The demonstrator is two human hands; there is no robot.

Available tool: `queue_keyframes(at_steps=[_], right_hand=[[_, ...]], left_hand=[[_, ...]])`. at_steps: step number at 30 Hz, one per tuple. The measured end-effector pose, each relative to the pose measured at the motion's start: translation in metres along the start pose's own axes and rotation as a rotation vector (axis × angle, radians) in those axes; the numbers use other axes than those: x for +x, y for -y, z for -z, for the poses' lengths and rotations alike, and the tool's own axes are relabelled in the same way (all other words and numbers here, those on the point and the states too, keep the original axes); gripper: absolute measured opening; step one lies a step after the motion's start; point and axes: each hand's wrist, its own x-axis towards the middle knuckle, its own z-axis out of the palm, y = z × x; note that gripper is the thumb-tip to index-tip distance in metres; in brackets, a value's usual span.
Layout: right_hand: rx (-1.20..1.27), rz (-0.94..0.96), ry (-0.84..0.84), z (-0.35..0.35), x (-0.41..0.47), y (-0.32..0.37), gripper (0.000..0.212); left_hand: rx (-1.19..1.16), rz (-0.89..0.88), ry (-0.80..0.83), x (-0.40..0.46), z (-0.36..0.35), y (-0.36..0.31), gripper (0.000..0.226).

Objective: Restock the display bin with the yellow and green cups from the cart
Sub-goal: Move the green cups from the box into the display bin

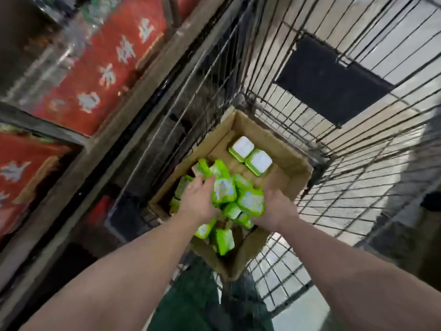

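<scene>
A heap of yellow-green cups (235, 195) is squeezed between my two hands over an open cardboard box (290, 164) that sits in the wire cart (310, 108). My left hand (199, 199) presses the heap from the left, its fingers curled onto the cups. From the right, my right hand (274, 205) cups the heap, with its fingers hidden under the cups. Two more cups (250, 155) stand upside down at the far end of the box, white bottoms up. Several others (224, 237) lie loose in the box below my hands.
Left of the cart runs a dark shelf frame (133, 103) with red packaged goods (100, 65) behind it. A black panel (331, 82) hangs on the cart's far mesh wall. Pale floor tiles show through the mesh on the right.
</scene>
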Motion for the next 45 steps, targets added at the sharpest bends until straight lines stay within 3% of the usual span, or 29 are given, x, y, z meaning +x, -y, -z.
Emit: queue_keyframes(at_steps=[9,13,18,21,23,27,32,38,45], right_hand=[[0.009,-0.046,0.012,-0.028,0.031,0.003,0.085],[0.086,-0.018,0.023,-0.017,0.014,0.005,0.093],[0.200,0.123,0.070,0.013,-0.027,0.016,0.100],[0.189,0.197,0.036,0.027,-0.057,0.027,0.103],[0.200,0.238,-0.002,0.033,-0.078,0.036,0.107],[0.214,0.380,-0.098,0.050,-0.123,0.057,0.109],[0.214,0.560,-0.193,0.055,-0.187,0.091,0.103],[0.211,0.808,-0.236,0.016,-0.272,0.156,0.092],[0.122,1.091,-0.177,-0.034,-0.364,0.258,0.091]], left_hand=[[-0.018,-0.027,0.009,0.048,-0.044,0.011,0.099],[0.009,-0.085,0.029,0.037,-0.027,0.015,0.092],[-0.030,-0.217,0.170,-0.002,0.013,0.028,0.102],[-0.121,-0.251,0.157,-0.034,0.042,0.032,0.090],[-0.155,-0.278,0.107,-0.057,0.061,0.037,0.081],[-0.233,-0.300,-0.008,-0.101,0.083,0.056,0.090],[-0.350,-0.250,-0.220,-0.200,0.107,0.082,0.060],[-0.534,-0.071,-0.493,-0.332,0.085,0.152,0.082],[-0.672,0.101,-0.706,-0.475,0.057,0.241,0.076]])
